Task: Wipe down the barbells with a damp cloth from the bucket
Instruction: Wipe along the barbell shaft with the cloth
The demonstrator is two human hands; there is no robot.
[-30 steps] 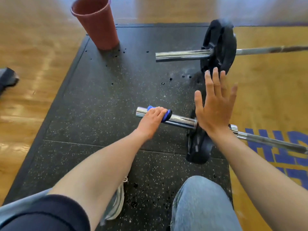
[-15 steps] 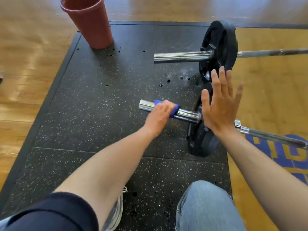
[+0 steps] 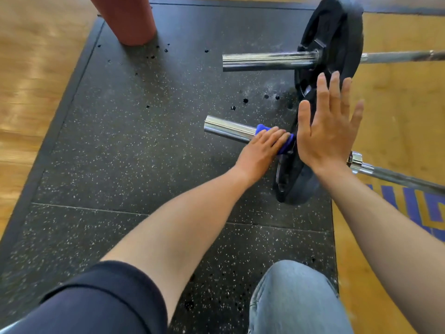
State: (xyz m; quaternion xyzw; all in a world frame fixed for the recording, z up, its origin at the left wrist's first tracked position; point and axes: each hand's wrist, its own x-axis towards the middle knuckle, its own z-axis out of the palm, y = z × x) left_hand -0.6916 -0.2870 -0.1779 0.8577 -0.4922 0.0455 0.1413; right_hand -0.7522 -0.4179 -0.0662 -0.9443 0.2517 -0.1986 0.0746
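Two barbells lie on a black speckled rubber mat [image 3: 120, 145]. The near barbell's chrome sleeve [image 3: 226, 128] points left, with a black plate [image 3: 291, 186] on it. My left hand [image 3: 262, 150] grips a blue cloth [image 3: 286, 145] wrapped round the sleeve, right beside the plate. My right hand [image 3: 325, 131] is flat with straight fingers, its palm against the near plate's top. The far barbell [image 3: 267, 61] carries its own black plate [image 3: 337, 39]. A red-brown bucket [image 3: 127, 18] stands at the mat's far left.
Dark water drops dot the mat near the bucket and between the bars. Wooden floor surrounds the mat, with blue lettering [image 3: 419, 208] at right. My jeans-clad knee [image 3: 293, 300] is at the bottom, close to the near plate.
My left hand has slid the blue cloth rightward along the near sleeve, from near its end up to the plate. My right hand has stayed flat on the plate.
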